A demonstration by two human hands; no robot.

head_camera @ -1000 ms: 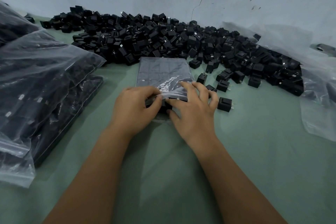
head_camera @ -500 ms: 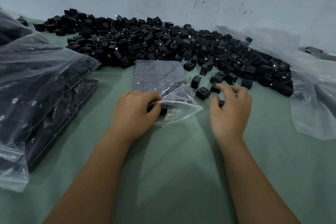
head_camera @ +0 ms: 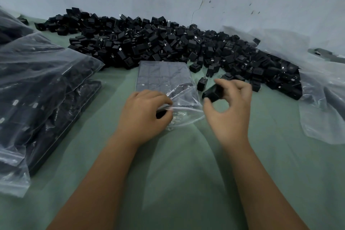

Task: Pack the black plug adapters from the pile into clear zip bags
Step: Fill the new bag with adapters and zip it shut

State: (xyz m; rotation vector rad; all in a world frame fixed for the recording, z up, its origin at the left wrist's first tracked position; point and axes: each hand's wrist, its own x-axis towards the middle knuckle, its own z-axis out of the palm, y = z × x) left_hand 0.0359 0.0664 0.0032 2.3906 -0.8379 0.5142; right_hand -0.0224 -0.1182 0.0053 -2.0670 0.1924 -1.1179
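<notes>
Head view shows the right hand (head_camera: 230,110) now lifted off the bench (head_camera: 186,173), pinching one black adapter (head_camera: 212,93) between thumb and fingertips just at 3 o'clock of the zip bag (head_camera: 164,80); a moment ago it was down among the loose pieces near the pile's edge, so a pick has just been made and the piece seems ready to go into the bag. The left hand (head_camera: 144,115) grips the bag's near lip at 6 o'clock of the bag, fingers curled around the plastic and holding the mouth open toward the right. Inside, adapters lie in flat rows filling most of the bag, so I judge it nearly full. The pile (head_camera: 168,46) spreads from 10 to 2 o'clock along the wall. Filled bags (head_camera: 37,99) crowd 9 o'clock and loose plastic (head_camera: 321,99) sits at 3 o'clock, leaving open green surface toward 6 o'clock
</notes>
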